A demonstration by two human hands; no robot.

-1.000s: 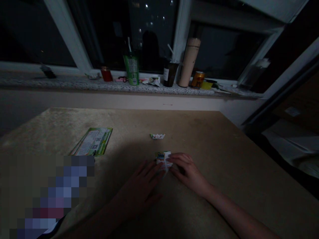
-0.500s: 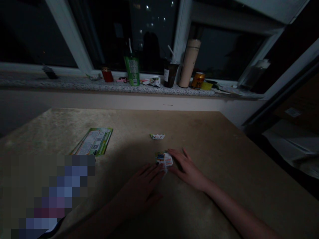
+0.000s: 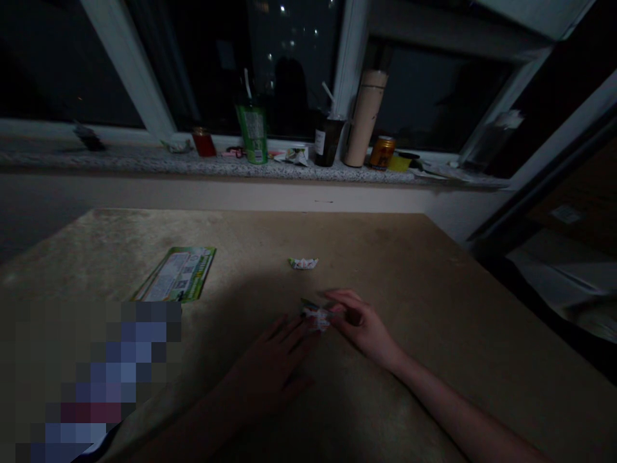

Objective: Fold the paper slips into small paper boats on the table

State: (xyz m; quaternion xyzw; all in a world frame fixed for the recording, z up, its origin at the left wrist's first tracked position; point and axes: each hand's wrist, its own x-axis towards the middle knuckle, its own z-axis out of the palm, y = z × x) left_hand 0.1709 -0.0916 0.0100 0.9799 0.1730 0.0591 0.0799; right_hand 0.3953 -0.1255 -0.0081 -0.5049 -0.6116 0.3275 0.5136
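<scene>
A small piece of folded printed paper point(image 3: 317, 319), white with green and red print, lies on the table between my hands. My left hand point(image 3: 279, 360) is flat and palm down, with its fingertips resting on the paper's left side. Curled in at the paper's right side, my right hand point(image 3: 361, 325) has its thumb and fingers closed on the edge; the exact grip is dim and blurred. Beyond them sits a little folded paper boat point(image 3: 303, 263), white and green, touched by neither hand.
Green printed leaflets point(image 3: 178, 273) are stacked on the left of the table point(image 3: 385, 251), near a pixelated patch point(image 3: 110, 373). Along the windowsill stand a green cup point(image 3: 252, 132), a dark cup point(image 3: 328, 141), a pink thermos point(image 3: 366, 119), an orange can point(image 3: 382, 153) and a red jar point(image 3: 204, 143).
My right hand's fingers have curled in from lying flatter, and the paper's right part has been lifted or folded over. My left hand stays in about the same place.
</scene>
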